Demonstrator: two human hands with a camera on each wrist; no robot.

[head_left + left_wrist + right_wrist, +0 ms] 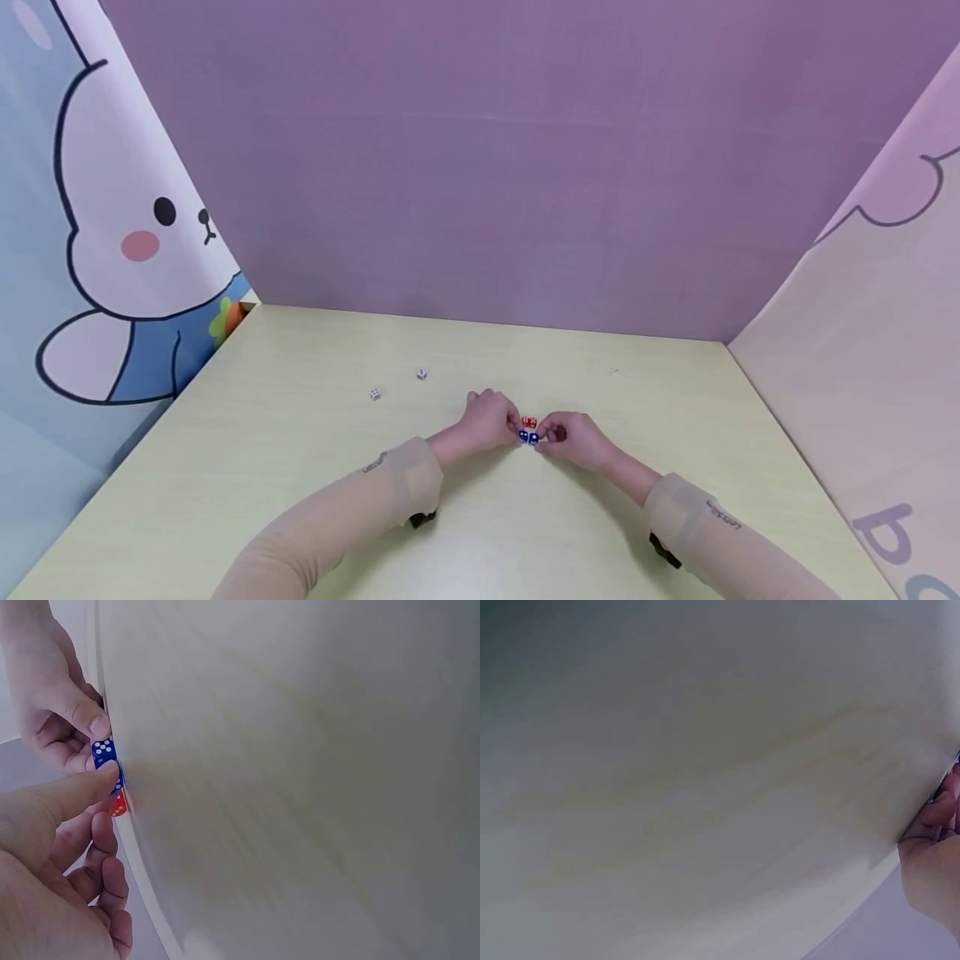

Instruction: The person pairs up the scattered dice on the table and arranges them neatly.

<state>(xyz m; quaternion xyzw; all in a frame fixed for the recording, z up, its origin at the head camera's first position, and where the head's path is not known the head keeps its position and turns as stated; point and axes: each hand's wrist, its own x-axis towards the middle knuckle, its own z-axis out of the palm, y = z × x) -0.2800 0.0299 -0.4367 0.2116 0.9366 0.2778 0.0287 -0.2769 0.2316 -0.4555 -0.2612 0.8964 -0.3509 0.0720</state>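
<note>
Two blue dice (528, 437) sit side by side on the table, directly in front of two red dice (529, 422). My left hand (489, 420) pinches the left blue die between thumb and forefinger. From the other side, my right hand (577, 440) pinches the right blue die at its thumb and fingertips. In the left wrist view, my left thumb partly covers one blue die, while the other blue die (103, 747) shows its white pips under the right thumb. A red die (118, 803) peeks out beside them. The right wrist view catches mostly tabletop, with the right hand cut off at its edge.
Two white dice, one nearer (376, 394) and one farther back (422, 374), lie to the left of my hands. A small faint mark (613, 371) is on the table at the right. A purple panel (480, 167) rises behind the pale table (315, 467), with printed cloths at both sides.
</note>
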